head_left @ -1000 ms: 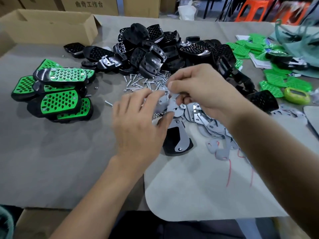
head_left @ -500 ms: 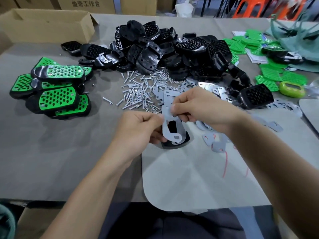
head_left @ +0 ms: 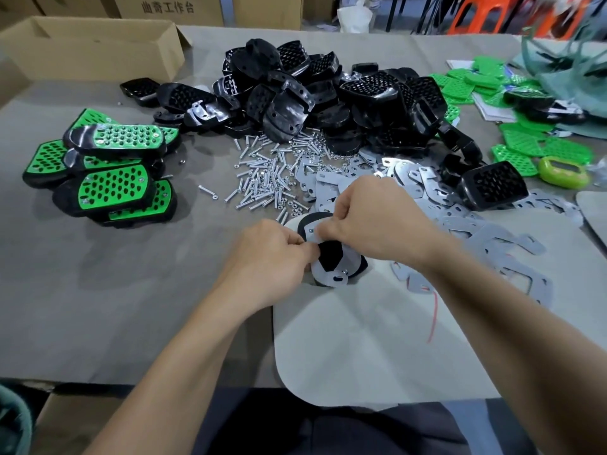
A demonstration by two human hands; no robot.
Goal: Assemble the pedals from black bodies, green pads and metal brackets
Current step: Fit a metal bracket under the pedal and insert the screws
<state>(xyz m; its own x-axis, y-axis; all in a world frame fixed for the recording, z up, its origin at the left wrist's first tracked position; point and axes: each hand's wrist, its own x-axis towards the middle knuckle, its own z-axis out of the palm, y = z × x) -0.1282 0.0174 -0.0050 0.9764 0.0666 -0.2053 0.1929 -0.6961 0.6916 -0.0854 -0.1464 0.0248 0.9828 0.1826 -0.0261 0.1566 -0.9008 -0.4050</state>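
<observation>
A black pedal body (head_left: 330, 257) lies upside down on the grey mat (head_left: 361, 339) in front of me, with a metal bracket (head_left: 328, 274) laid across it. My left hand (head_left: 266, 261) pinches the bracket's left edge. My right hand (head_left: 377, 224) holds the bracket's upper end, fingers curled over it. Behind them lie loose screws and nuts (head_left: 269, 175), a spread of spare brackets (head_left: 492, 234) and a heap of black bodies (head_left: 328, 96). Green pads (head_left: 525, 149) are scattered at the right.
Finished green-and-black pedals (head_left: 108, 172) are stacked at the left. An open cardboard box (head_left: 92, 47) stands at the back left. A single black body (head_left: 492, 188) and a green oval gadget (head_left: 563, 170) sit at the right. A teal mesh bag (head_left: 574, 60) is far right.
My right hand came back from the bracket pile with a bracket. Both hands have lowered it onto the black body, where it now lies flat.
</observation>
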